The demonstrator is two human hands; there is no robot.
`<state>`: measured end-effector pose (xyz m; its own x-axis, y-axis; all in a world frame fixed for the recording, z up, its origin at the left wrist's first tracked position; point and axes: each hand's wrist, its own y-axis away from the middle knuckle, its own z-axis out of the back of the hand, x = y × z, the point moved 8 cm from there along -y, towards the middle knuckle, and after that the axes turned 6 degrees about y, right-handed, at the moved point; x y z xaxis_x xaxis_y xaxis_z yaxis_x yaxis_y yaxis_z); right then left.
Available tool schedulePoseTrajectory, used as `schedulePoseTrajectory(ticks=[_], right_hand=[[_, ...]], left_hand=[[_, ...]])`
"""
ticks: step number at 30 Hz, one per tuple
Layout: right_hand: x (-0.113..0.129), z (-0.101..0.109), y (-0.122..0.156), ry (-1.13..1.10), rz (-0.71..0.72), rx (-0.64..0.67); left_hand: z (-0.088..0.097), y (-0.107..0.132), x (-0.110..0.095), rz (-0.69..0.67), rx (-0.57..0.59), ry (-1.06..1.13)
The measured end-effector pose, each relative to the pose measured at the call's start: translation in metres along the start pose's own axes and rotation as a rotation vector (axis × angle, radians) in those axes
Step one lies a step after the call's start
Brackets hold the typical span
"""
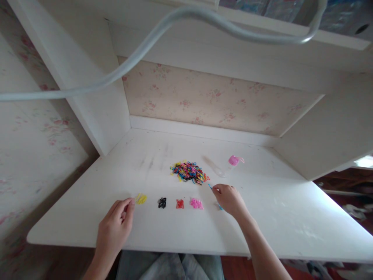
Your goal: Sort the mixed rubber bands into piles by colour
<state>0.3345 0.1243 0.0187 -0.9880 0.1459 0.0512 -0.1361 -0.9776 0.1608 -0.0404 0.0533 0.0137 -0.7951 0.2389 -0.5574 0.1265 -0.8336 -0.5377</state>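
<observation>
A mixed heap of small coloured rubber bands (189, 172) lies mid-table. In front of it runs a row of single-colour piles: yellow rubber bands (141, 198), black rubber bands (162, 202), red rubber bands (180, 203) and pink rubber bands (196, 203). My left hand (117, 221) is closed in a pinch at the left edge of the yellow pile, with what looks like a yellow band at its fingertips. Between thumb and finger of my right hand (229, 198) is a blue rubber band (210, 186), just right of the heap. Blue rubber bands (219, 206) lie partly hidden under that hand.
Behind the right hand lie a clear plastic bag or tube (217, 169) and a small pink-topped container (234, 160). A pale cable (186, 13) hangs across the top of the view. White side panels and a shelf (218, 58) enclose the white table (87, 210).
</observation>
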Motion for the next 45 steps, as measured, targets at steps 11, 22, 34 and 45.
schedulePoseTrajectory(ticks=[11,22,34,45], right_hand=[[-0.038,-0.023,0.060,-0.115,-0.131,-0.022],[-0.034,-0.033,0.060,-0.118,-0.170,-0.015],[-0.030,-0.035,0.062,-0.044,-0.218,-0.004],[-0.007,-0.035,0.060,-0.069,-0.191,-0.025]], left_hand=[[-0.002,0.002,0.000,-0.021,0.022,-0.017],[-0.003,0.002,0.000,-0.032,0.019,-0.026],[-0.002,0.001,-0.002,-0.016,0.022,-0.018],[-0.002,0.003,0.002,-0.007,0.023,-0.007]])
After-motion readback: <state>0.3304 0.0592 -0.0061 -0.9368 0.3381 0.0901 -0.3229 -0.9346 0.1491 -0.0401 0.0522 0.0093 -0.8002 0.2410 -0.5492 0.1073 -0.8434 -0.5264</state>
